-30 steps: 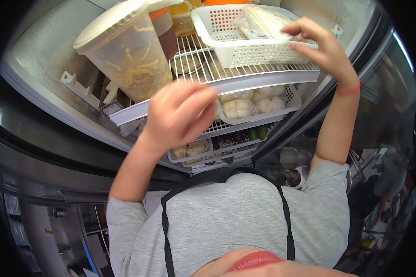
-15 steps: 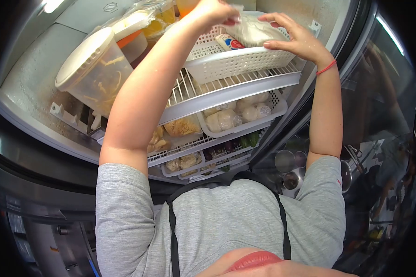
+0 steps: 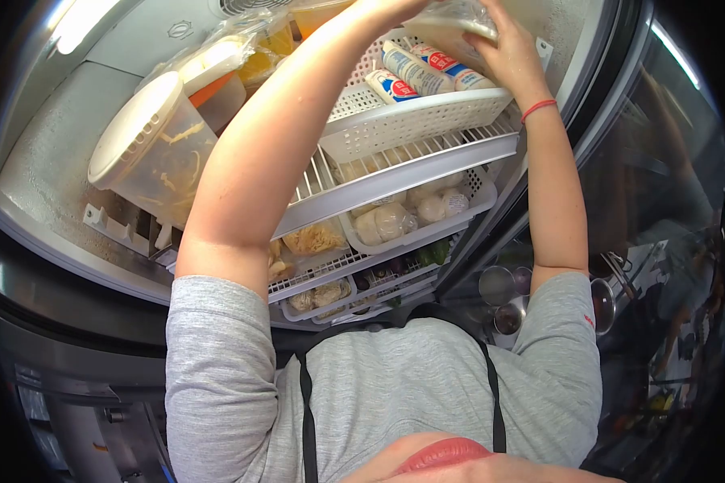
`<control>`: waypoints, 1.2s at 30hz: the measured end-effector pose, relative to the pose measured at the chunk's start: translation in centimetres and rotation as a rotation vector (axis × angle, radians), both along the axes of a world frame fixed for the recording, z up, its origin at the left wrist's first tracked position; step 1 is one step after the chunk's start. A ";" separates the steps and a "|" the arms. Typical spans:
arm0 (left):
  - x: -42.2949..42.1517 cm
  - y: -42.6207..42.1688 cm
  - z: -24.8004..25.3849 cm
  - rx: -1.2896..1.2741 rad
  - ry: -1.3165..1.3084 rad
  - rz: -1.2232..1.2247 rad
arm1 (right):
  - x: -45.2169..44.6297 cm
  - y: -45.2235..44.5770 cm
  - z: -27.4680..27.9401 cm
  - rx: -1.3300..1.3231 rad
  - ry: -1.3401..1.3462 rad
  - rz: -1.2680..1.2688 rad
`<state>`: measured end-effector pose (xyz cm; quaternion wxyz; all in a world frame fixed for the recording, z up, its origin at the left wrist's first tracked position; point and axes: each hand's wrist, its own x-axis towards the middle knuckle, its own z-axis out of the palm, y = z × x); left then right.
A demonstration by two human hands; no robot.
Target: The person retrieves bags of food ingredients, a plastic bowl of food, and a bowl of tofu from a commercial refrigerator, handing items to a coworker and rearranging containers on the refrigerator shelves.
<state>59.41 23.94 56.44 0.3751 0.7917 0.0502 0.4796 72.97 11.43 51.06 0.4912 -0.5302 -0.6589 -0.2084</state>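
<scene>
A clear plastic bag with whitish contents (image 3: 453, 34) is raised over the back of a white perforated basket (image 3: 427, 121). My right hand (image 3: 511, 56) is closed on the bag's right side, thumb below and fingers above. At the top edge, my left hand (image 3: 403, 6) is partly cut off beside the bag, its fingers mostly out of view. Inside the basket lie white tube-shaped packs (image 3: 417, 68) with red and blue labels.
A lidded clear tub (image 3: 157, 153) stands left on the upper wire shelf (image 3: 395, 181), near bagged yellow food (image 3: 266, 52). Below, a white basket (image 3: 479, 201) holds wrapped white pieces (image 3: 387, 221), beside bagged yellowish food (image 3: 314, 239). The dark door (image 3: 612, 161) is at right.
The bag has moved up and back off the basket, uncovering more tube-shaped packs. My right hand has gone from apart, beside the bag, to holding it. My left hand has moved up towards the frame edge.
</scene>
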 end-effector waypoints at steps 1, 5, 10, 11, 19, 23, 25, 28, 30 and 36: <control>-0.9 -0.3 0.2 -0.029 -0.003 0.095 | 0.9 0.6 -0.4 0.001 0.004 -0.007; -3.2 0.3 0.5 0.143 0.537 0.399 | 2.7 2.3 -1.7 0.195 0.103 -0.256; -3.5 -0.5 -3.6 0.710 0.919 0.249 | 2.0 1.8 -1.7 0.168 0.116 -0.316; -3.6 -1.0 -3.8 0.680 0.954 0.281 | 1.9 1.6 -1.6 0.167 0.118 -0.317; -6.8 -2.2 1.0 0.444 0.848 0.930 | -0.4 0.2 0.9 0.328 0.114 -0.221; -10.0 -2.2 1.6 0.707 -0.042 0.739 | -4.9 -0.7 3.7 0.476 0.064 -0.180; -10.5 -4.2 1.9 0.662 0.079 0.744 | -5.9 0.8 4.5 0.548 0.089 0.073; -11.3 -3.7 1.0 0.868 0.160 0.795 | -7.5 3.8 4.0 0.408 0.173 0.180; -11.4 -2.2 -0.1 1.178 0.141 0.938 | -8.9 4.5 3.1 0.360 0.177 0.123; -12.4 -3.6 -0.6 0.617 1.049 0.663 | -8.7 1.7 3.1 -0.653 -0.029 0.599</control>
